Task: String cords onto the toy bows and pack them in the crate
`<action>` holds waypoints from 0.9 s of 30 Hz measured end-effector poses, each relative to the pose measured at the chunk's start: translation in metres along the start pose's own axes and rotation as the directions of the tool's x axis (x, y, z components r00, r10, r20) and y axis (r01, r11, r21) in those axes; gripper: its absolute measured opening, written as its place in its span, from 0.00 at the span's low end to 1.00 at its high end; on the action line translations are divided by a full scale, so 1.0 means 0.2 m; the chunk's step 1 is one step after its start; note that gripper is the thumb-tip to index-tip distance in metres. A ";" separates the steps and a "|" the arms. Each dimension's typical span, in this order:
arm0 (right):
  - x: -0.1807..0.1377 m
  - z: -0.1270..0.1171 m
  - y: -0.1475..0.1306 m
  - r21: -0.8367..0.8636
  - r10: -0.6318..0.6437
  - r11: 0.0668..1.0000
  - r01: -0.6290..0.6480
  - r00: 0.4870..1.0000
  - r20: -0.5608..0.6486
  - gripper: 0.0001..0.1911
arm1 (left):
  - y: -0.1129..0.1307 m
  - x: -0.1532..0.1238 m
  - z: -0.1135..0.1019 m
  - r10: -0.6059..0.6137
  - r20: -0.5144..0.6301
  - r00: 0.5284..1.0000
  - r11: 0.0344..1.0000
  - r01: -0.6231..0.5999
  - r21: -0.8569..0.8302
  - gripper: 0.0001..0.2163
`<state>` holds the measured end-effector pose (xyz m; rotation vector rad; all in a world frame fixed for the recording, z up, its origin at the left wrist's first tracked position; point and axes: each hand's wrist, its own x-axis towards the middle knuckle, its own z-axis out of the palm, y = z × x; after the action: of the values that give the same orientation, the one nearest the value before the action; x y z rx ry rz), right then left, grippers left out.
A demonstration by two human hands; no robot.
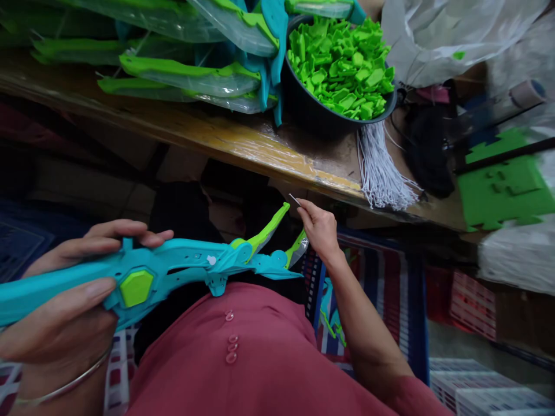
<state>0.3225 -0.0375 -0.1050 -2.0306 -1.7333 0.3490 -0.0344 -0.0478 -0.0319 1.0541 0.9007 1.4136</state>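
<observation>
My left hand (65, 300) is closed round the body of a turquoise plastic toy bow (182, 266), which lies across my lap. A lime green hexagonal piece (136, 289) sits in its body, and a green curved limb (271, 226) sticks up at its right end. Just past that limb's tip, my right hand (318, 225) pinches a thin white cord (294, 200); its short end points up and left. Fingers hide the rest of the cord. Behind the right wrist, a second green limb (298, 249) shows in part.
On the bench (243, 147) stands a dark tub (303, 95) heaped with green pieces (342, 69). Bagged turquoise and green toys (191, 78) are piled to its left. White cords (384, 167) hang over the bench edge. A blue crate (411, 323) stands at my right.
</observation>
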 end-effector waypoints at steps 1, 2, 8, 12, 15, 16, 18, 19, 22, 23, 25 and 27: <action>0.00 -0.01 0.00 -0.012 0.019 1.000 -0.019 1.000 0.010 0.16 | 0.00 0.00 0.00 0.002 0.001 1.000 1.000 -0.002 0.003 0.19; 0.01 -0.01 -0.01 -0.033 0.036 0.999 -0.035 0.999 0.022 0.16 | 0.00 0.00 0.00 0.003 0.001 1.000 1.000 -0.003 0.005 0.19; 0.02 -0.02 -0.03 -0.246 0.093 0.967 -0.066 0.991 0.099 0.14 | -0.01 0.00 0.00 0.008 -0.017 1.000 1.000 -0.007 0.027 0.19; 0.02 -0.01 -0.05 -0.309 0.093 0.950 -0.046 0.986 0.140 0.14 | -0.01 0.01 0.00 -0.005 -0.017 1.000 1.000 0.005 0.016 0.19; 0.03 0.00 -0.05 -0.353 0.101 0.935 -0.043 0.984 0.149 0.14 | -0.01 0.00 0.00 -0.017 -0.037 0.999 1.000 0.018 0.014 0.18; 0.03 0.00 -0.05 -0.366 0.104 0.930 -0.041 0.983 0.153 0.14 | -0.01 0.00 0.00 -0.025 -0.046 0.999 1.000 0.026 0.014 0.18; 0.03 0.00 -0.05 -0.385 0.110 0.922 -0.040 0.981 0.162 0.14 | 0.00 0.00 0.00 -0.044 -0.066 0.997 0.999 0.045 0.016 0.18; 0.03 0.00 -0.05 -0.392 0.114 0.919 -0.041 0.980 0.165 0.14 | 0.00 0.00 0.00 -0.051 -0.075 0.996 0.999 0.052 0.016 0.18; 0.04 -0.01 -0.06 -0.406 0.128 0.913 -0.048 0.977 0.172 0.15 | 0.00 0.00 0.00 -0.044 -0.075 0.996 0.999 0.045 0.017 0.18; 0.04 -0.01 -0.06 -0.410 0.131 0.911 -0.049 0.976 0.175 0.15 | 0.00 0.00 -0.01 -0.036 -0.067 0.997 0.999 0.037 0.018 0.18; 0.04 -0.01 -0.07 -0.416 0.133 0.908 -0.046 0.974 0.182 0.15 | 0.00 0.00 -0.01 -0.023 -0.037 0.999 1.000 0.024 0.020 0.19; 0.05 -0.02 -0.08 -0.424 0.135 0.905 -0.044 0.973 0.188 0.15 | 0.00 0.00 -0.01 -0.020 -0.011 1.000 0.999 0.020 0.025 0.20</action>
<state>0.3114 -0.0273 -0.0934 -2.4597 -1.9829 0.2459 -0.0364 -0.0470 -0.0330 1.0542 0.9370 1.3958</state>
